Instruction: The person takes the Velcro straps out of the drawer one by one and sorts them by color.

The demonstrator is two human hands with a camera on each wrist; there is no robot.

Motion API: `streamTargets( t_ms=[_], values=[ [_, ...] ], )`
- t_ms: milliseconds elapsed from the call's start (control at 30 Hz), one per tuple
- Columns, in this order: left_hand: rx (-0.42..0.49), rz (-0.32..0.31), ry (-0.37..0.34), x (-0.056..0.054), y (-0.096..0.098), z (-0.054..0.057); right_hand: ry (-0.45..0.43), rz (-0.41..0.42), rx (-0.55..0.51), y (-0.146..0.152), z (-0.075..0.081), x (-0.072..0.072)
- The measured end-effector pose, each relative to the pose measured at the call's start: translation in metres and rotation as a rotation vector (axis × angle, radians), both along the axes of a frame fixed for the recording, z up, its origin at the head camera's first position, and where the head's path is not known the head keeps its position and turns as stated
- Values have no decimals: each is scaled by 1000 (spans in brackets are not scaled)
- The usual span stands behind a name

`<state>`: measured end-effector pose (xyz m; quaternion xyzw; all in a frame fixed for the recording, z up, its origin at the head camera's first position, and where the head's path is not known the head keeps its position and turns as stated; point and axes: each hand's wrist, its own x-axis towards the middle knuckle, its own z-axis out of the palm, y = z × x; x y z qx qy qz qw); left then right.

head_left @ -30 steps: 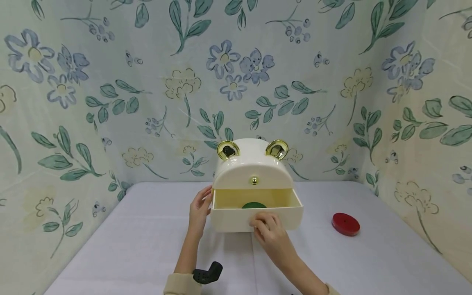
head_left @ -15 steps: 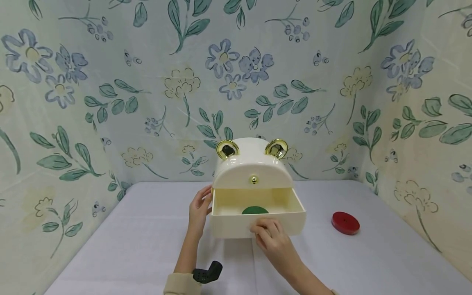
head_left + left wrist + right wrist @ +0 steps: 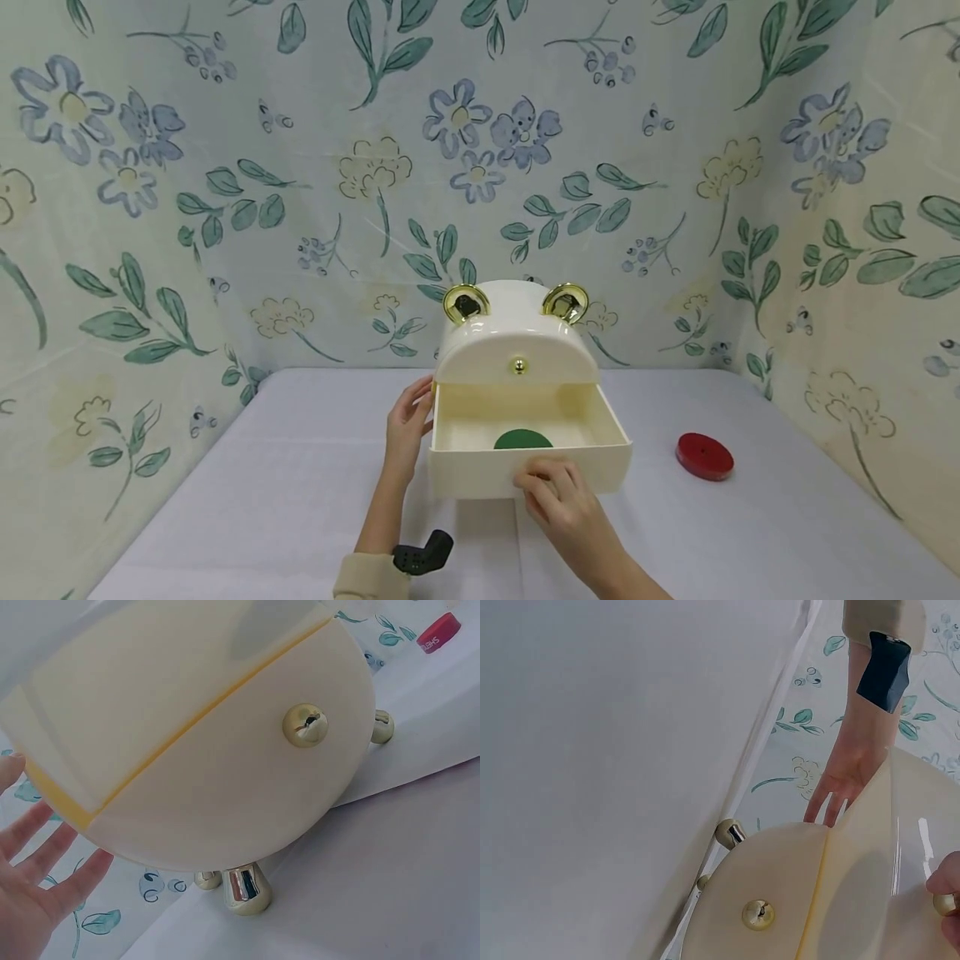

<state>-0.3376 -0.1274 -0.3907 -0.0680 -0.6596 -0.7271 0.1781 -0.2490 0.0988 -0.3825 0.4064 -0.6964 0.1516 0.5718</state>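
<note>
A cream box with a domed top and two gold, eye-like ornaments stands on the table. Its lower drawer is pulled out. Inside lies a flat green disc, its near part hidden by the drawer front. My right hand pinches the gold drawer knob, which shows between thumb and fingers in the right wrist view. Against the box's left side rests my left hand, its fingers extended along the edge in the left wrist view. A second gold knob sits on the upper front.
A red round lid-like piece lies on the white-covered table, right of the box. Floral cloth hangs behind and at both sides. A black device is strapped to my left wrist.
My right hand has drawn the drawer farther out toward me, and more of the green disc shows. The left hand stays at the box's side.
</note>
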Motion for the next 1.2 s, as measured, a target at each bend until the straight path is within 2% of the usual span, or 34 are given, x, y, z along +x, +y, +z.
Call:
streamTargets(
  t_ms=[267, 533, 933, 1200],
  values=[
    [-15, 12, 5, 1, 3, 3, -10, 2, 17, 2, 2, 6],
    [-13, 12, 5, 1, 6, 6, 32, 46, 27, 6, 9, 15],
    [-24, 25, -19, 3, 3, 4, 26, 66, 31, 2, 11, 18],
    [-50, 44, -22, 7, 4, 9, 34, 74, 30, -5, 13, 21]
  ],
)
